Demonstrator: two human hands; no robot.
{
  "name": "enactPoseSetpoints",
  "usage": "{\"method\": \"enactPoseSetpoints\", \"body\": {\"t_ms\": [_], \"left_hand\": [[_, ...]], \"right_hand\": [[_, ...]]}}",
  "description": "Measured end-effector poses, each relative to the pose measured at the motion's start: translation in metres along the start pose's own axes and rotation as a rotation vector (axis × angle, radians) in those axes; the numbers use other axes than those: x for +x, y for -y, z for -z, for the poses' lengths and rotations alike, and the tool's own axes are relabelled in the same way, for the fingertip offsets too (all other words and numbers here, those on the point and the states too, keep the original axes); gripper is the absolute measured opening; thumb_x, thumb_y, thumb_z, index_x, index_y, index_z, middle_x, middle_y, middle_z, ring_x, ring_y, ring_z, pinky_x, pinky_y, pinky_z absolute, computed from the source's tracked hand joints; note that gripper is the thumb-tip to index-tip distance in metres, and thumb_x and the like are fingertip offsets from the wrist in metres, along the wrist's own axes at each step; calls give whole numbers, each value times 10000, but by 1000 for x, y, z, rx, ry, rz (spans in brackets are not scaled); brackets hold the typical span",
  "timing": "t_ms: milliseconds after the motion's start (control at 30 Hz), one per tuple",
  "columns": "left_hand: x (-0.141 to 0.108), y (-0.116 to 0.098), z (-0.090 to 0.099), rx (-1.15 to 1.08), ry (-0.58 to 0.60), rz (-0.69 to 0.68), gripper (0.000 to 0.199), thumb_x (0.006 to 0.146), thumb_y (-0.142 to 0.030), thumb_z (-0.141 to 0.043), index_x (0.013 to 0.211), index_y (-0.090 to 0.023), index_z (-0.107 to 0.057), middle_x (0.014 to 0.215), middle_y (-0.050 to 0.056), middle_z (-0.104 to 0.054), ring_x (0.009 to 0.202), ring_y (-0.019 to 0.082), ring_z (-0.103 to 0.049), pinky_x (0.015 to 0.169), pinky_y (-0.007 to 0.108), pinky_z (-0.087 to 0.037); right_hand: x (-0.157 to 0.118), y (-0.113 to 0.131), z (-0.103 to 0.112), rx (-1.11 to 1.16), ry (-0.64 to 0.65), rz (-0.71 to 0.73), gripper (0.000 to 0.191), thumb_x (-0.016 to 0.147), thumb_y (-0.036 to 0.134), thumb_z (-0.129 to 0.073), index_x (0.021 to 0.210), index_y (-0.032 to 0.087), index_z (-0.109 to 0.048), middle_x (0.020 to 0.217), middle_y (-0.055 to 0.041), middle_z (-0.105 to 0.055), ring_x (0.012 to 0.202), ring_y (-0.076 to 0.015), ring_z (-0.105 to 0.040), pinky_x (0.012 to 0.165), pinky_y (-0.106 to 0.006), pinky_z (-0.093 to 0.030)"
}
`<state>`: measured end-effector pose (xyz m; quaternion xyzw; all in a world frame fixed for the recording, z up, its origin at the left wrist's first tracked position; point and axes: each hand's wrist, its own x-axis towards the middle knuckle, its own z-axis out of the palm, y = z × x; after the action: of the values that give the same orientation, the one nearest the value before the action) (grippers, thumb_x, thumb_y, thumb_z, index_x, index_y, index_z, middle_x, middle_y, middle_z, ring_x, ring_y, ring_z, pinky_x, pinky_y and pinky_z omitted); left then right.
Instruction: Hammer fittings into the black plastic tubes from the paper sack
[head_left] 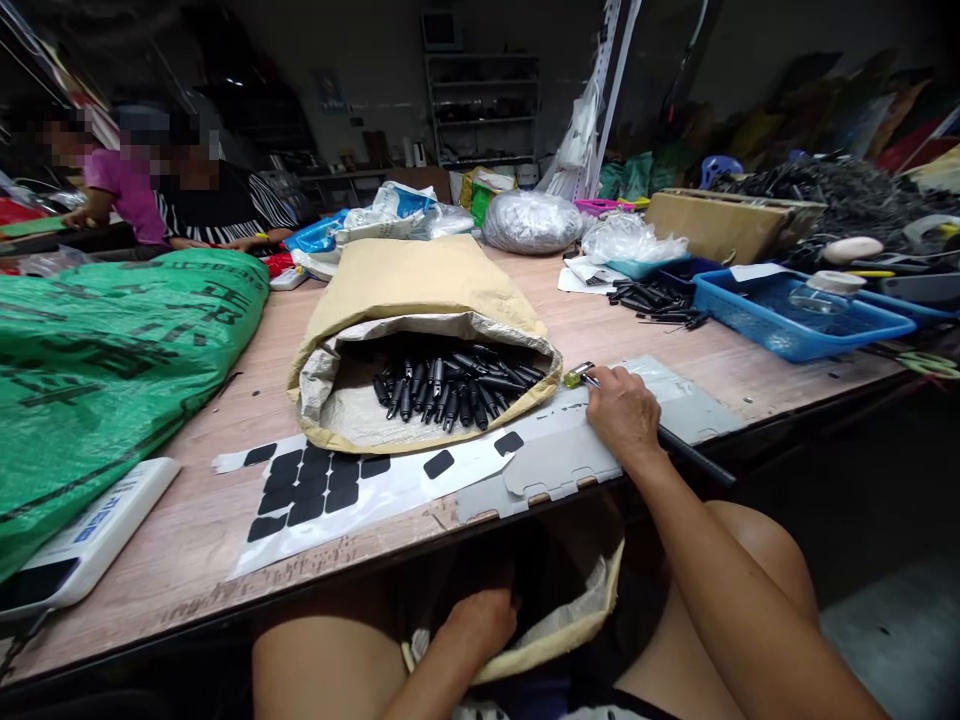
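Note:
On the table's front edge, my right hand (pixel 624 412) is closed around a black-handled tool (pixel 697 455). A metal and yellow-green end (pixel 579 375) shows past the fingertips. My left hand (pixel 484 622) reaches into an open paper sack (pixel 559 640) between my knees; its fingers are lost in the dark opening. Another tan sack (pixel 427 275) lies on the table with its mouth toward me, full of several black plastic parts (pixel 450 385). Under its mouth is a white sheet with black square stickers (pixel 311 485), and a grey board (pixel 540 475) lies beneath my right hand.
A green woven bag (pixel 120 370) and a white device (pixel 105 535) are at the left. Blue trays (pixel 795 330), loose black parts (pixel 656 300) and a cardboard box (pixel 724 225) stand at the right. Two people (pixel 217 195) sit at the far left.

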<state>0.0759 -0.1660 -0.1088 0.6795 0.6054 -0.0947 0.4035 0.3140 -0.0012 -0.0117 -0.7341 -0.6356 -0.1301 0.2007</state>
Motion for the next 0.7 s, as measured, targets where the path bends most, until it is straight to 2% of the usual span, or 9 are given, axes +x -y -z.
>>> {"method": "enactPoseSetpoints", "body": {"t_ms": [133, 233, 300, 333, 400, 433, 467, 567, 700], "left_hand": [[-40, -18, 38, 39, -35, -209, 374, 902, -344, -569, 1230, -236, -713, 1162, 129, -751, 1099, 320, -695, 936, 411, -534], [-69, -29, 99, -169, 4, -463, 243, 903, -380, -595, 1056, -272, -751, 875, 27, -761, 787, 205, -687, 706, 290, -523], [-73, -26, 147, -359, -62, -512, 287, 955, -428, -532, 1030, -241, -735, 857, 21, -745, 725, 164, -645, 640, 248, -495], [-69, -21, 170, -415, -202, -491, 317, 959, -459, -522, 1008, -222, -728, 834, 26, -735, 694, 160, -626, 622, 249, -487], [-49, -4, 210, -391, -625, -349, 334, 946, -473, -528, 943, -205, -728, 836, 37, -733, 704, 174, -621, 621, 262, -470], [-36, 5, 226, -312, -841, -204, 317, 940, -451, -532, 944, -207, -734, 841, 42, -737, 743, 193, -633, 636, 273, -461], [-23, 13, 238, -216, -967, -47, 295, 927, -418, -541, 941, -205, -744, 837, 51, -741, 775, 213, -646, 665, 288, -460], [9, 30, 258, -39, -1036, 231, 267, 893, -368, -565, 938, -206, -772, 888, 86, -767, 875, 271, -680, 720, 324, -457], [20, 36, 258, -13, -990, 283, 267, 859, -397, -605, 933, -219, -790, 971, 126, -780, 942, 321, -690, 714, 353, -451]], "right_hand": [[-1, 0, 0, 14, -6, 8, 293, 957, 244, -514, 1204, 210, -668, 1098, -107, -668, 996, -247, -560, 744, -331, -356], [-2, 0, -1, 16, -17, 10, 295, 956, 245, -515, 1205, 208, -668, 1091, -108, -667, 990, -249, -560, 745, -335, -358], [-2, 0, -1, 15, -19, 6, 297, 955, 243, -516, 1208, 207, -667, 1082, -107, -665, 986, -249, -559, 744, -334, -359], [-2, 0, -1, 14, -18, 6, 298, 955, 241, -516, 1209, 206, -667, 1080, -107, -665, 985, -249, -559, 743, -333, -360], [-2, 0, -1, 15, -17, 8, 296, 953, 235, -515, 1205, 204, -667, 1078, -109, -664, 987, -250, -558, 744, -331, -361], [-2, 0, -1, 17, -17, 11, 295, 951, 231, -515, 1203, 203, -666, 1078, -109, -664, 988, -249, -558, 748, -331, -363], [-1, 0, -1, 19, -19, 13, 293, 949, 226, -516, 1200, 203, -666, 1078, -108, -664, 988, -249, -557, 753, -331, -366], [-1, 0, 0, 25, -17, 15, 286, 945, 214, -518, 1191, 200, -664, 1072, -105, -664, 987, -244, -558, 765, -331, -372], [-1, 1, 0, 22, -23, 15, 275, 945, 206, -517, 1178, 198, -662, 1064, -98, -665, 986, -238, -562, 759, -326, -363]]}}
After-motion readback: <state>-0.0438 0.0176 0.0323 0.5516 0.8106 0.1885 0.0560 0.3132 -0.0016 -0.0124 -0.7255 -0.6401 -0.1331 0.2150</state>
